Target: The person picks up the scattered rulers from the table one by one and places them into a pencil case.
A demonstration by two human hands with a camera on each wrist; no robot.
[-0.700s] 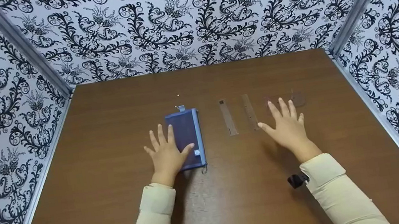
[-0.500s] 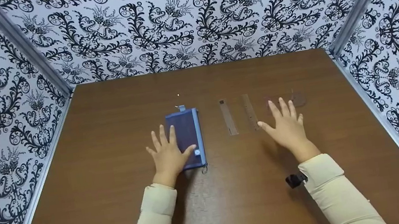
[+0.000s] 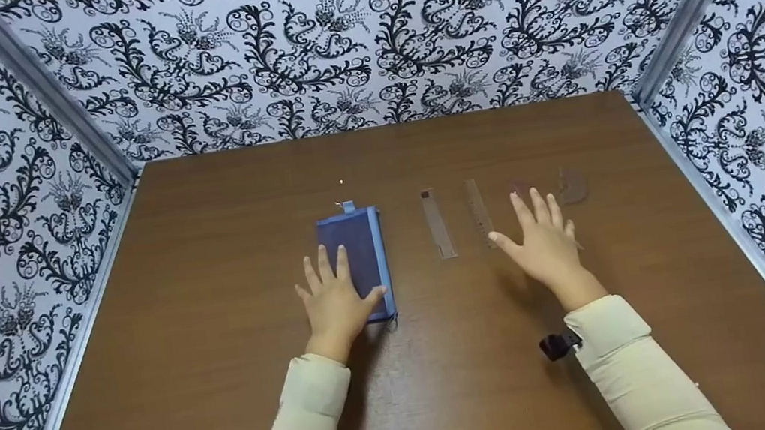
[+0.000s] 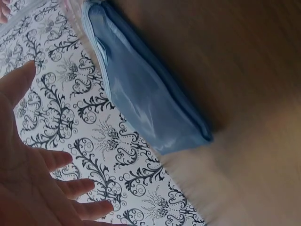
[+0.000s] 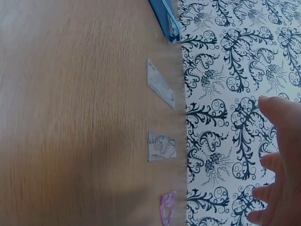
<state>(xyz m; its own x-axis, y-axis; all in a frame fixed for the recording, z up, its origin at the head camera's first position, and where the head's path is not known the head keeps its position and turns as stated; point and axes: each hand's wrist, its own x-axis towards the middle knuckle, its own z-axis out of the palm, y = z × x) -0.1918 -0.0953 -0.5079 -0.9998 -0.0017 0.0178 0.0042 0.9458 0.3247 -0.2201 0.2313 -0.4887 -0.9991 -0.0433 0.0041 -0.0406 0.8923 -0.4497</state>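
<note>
A blue zippered pouch (image 3: 348,231) lies flat on the brown table, its see-through front showing in the left wrist view. Above its lower left part my left hand (image 3: 334,304) hovers with fingers spread, apart from the pouch in the left wrist view. To the right lie two clear rulers, the left ruler (image 3: 440,227) and the right ruler (image 3: 476,205). My right hand (image 3: 547,249) floats palm down, fingers spread and holding nothing, its thumb overlapping the right ruler's lower end. Beyond its fingertips are a pink see-through piece (image 5: 166,207) and a clear rounded piece (image 3: 575,186).
Black-and-white patterned walls (image 3: 356,37) with metal corner posts enclose the back and sides of the wooden table (image 3: 439,389). A small black device (image 3: 560,345) is fixed at the right sleeve cuff.
My left hand has shifted right and slightly nearer, covering more of the pouch's lower part. My right hand has drifted a little left, uncovering more of the clear rounded piece. The objects stay put.
</note>
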